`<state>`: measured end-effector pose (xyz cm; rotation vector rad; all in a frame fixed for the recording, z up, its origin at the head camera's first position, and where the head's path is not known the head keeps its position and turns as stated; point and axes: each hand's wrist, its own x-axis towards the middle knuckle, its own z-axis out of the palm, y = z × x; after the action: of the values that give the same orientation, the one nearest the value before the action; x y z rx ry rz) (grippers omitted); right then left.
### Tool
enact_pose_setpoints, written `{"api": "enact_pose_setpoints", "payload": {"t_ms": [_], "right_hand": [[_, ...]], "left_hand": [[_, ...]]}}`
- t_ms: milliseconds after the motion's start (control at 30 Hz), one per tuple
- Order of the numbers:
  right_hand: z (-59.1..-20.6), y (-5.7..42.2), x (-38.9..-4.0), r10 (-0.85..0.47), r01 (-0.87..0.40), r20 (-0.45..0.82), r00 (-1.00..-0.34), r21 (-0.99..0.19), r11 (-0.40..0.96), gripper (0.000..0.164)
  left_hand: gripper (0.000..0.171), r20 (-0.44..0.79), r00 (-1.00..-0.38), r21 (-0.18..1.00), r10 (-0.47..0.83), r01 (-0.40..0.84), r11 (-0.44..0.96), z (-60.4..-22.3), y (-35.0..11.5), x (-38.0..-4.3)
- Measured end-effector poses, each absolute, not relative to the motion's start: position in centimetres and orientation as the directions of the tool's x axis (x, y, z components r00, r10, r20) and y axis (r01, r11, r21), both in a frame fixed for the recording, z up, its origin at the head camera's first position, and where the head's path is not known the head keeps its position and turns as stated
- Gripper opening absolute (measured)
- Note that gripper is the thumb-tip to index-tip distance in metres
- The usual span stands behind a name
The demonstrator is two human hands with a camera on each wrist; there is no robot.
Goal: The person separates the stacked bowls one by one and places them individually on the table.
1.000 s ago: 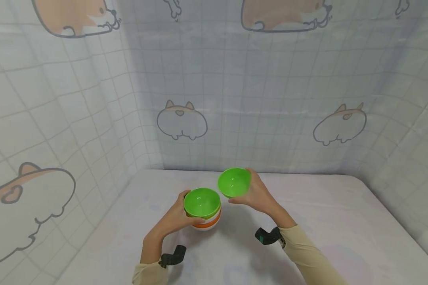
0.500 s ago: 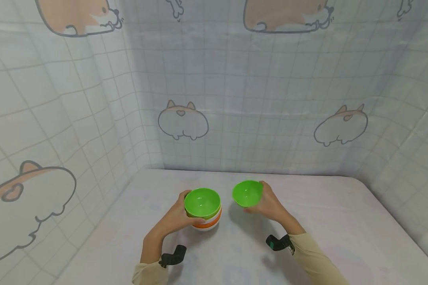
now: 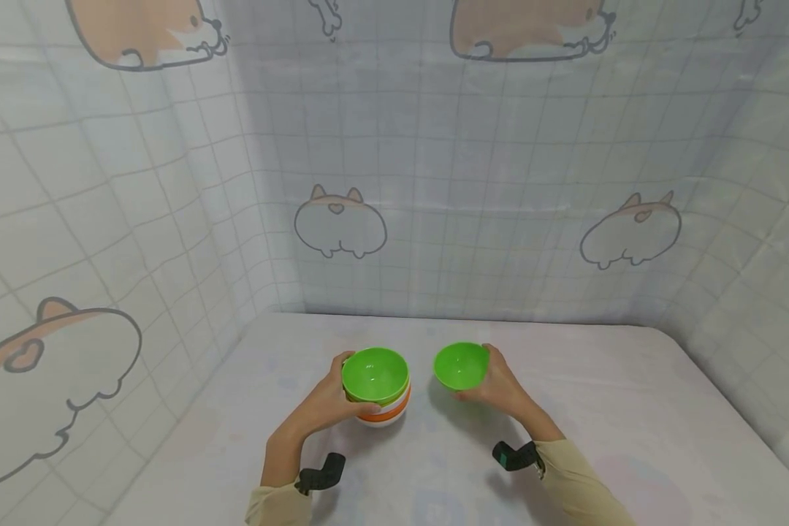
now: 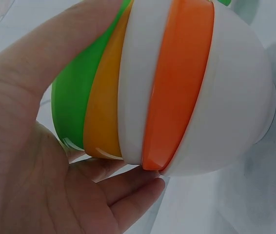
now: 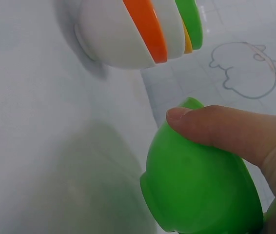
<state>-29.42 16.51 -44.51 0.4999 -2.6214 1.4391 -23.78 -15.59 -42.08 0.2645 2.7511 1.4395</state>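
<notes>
My left hand (image 3: 332,398) grips the upper part of a stack of nested bowls, thumb at the front and fingers round the far side. On top is a green bowl (image 3: 375,374); below its rim the left wrist view shows a yellow-orange bowl (image 4: 104,112), a white bowl (image 4: 140,87), an orange bowl (image 4: 179,92) and a large white bowl (image 4: 230,97) at the bottom. To the right, my right hand (image 3: 500,386) holds a separate green bowl (image 3: 460,365) by its right side, thumb on the outer wall. In the right wrist view this bowl (image 5: 196,180) hangs over its own shadow.
A pale cloth-covered table (image 3: 585,409) lies beneath the bowls. White gridded curtains (image 3: 486,219) with cartoon dogs surround it at the back and sides. Dark wrist cameras (image 3: 321,473) sit on both forearms.
My right hand has carried its green bowl rightward and down toward the table, away from the stack. The left hand keeps its grip on the stack in the same place.
</notes>
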Motion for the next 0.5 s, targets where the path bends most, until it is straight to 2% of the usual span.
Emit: {"api": "enact_pose_setpoints", "payload": {"t_ms": [500], "right_hand": [[-45.19, 16.43, -28.94, -0.224, -0.288, 0.197, -0.955, -0.803, 0.522, 0.112]], "left_hand": [[0.111, 0.048, -0.987, 0.819, 0.155, 0.128, 0.56, -41.79, -15.63, -23.58]]}}
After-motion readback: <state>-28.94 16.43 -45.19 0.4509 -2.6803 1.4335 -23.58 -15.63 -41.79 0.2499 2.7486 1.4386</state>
